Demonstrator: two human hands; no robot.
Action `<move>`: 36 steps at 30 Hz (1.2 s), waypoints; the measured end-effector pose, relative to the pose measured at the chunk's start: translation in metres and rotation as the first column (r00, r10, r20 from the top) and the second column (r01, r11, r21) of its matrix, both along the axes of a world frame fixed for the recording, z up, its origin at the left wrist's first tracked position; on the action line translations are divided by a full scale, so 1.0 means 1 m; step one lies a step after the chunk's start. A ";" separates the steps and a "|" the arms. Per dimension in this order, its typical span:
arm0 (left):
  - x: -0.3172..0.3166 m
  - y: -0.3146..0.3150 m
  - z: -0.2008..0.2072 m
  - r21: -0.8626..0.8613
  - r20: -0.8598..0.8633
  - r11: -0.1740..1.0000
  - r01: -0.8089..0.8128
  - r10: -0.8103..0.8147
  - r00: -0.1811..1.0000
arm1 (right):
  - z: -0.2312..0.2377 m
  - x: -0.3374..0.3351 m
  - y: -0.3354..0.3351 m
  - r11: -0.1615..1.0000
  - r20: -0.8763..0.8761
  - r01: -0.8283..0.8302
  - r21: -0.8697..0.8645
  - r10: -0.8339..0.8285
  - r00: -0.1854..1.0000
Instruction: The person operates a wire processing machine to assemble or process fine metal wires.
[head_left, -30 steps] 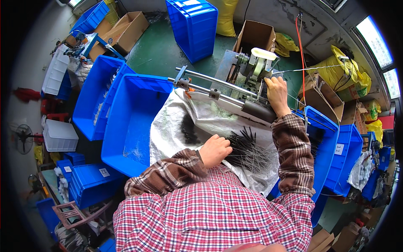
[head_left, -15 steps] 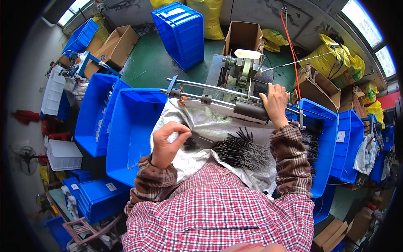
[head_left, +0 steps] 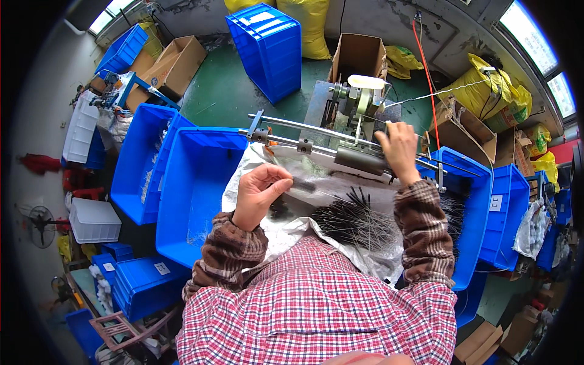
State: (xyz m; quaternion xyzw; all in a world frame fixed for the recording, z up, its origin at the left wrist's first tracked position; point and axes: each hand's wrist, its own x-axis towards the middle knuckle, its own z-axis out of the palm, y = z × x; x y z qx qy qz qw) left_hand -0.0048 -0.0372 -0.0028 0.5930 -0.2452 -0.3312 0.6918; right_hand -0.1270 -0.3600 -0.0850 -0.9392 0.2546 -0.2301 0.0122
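Note:
My left hand [head_left: 261, 193] is closed in a pinch, thumb against forefinger, over the left part of my lap. A small wire brush [head_left: 303, 184] with dark bristles, slightly blurred, sticks out to the right of its fingertips. My right hand [head_left: 401, 149] is over the right part of the bench machine's rails, fingers apart and slightly bent, beside a dark cylinder [head_left: 359, 158] on the lower rod. Its fingertips partly hide what lies under them. A pile of thin wire pieces with black bristled ends [head_left: 347, 213] lies across a white sheet [head_left: 243, 176] on my lap.
The machine [head_left: 365, 100] stands just beyond the rails [head_left: 316, 129]. A blue bin [head_left: 194, 182] is at my left, and another blue bin [head_left: 477, 243] with dark bristled wires is at my right. A tall blue crate [head_left: 267, 55] and a cardboard box [head_left: 359, 58] stand behind.
My left hand has moved right and slightly upward, and the dark-bristled brush now shows at its fingertips. My right hand stays by the rails, its fingers slightly shifted.

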 end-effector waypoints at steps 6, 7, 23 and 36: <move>-0.007 -0.035 -0.009 -0.022 -0.055 0.991 0.131 -0.132 0.990 | 0.004 -0.021 -0.043 0.994 -0.007 -0.087 0.063 0.088 0.996; -0.009 -0.037 -0.009 -0.024 -0.055 0.988 0.152 -0.154 0.987 | 0.012 -0.027 -0.041 0.992 -0.014 -0.109 0.061 0.110 0.994; -0.001 -0.039 -0.051 0.157 0.295 0.987 -0.037 -0.011 0.955 | 0.026 0.006 0.014 0.941 0.120 -0.307 0.145 0.291 0.949; 0.033 0.028 -0.120 0.601 0.759 0.680 -0.420 -0.322 0.565 | -0.012 0.029 -0.022 0.980 0.045 -0.171 -0.103 0.176 0.983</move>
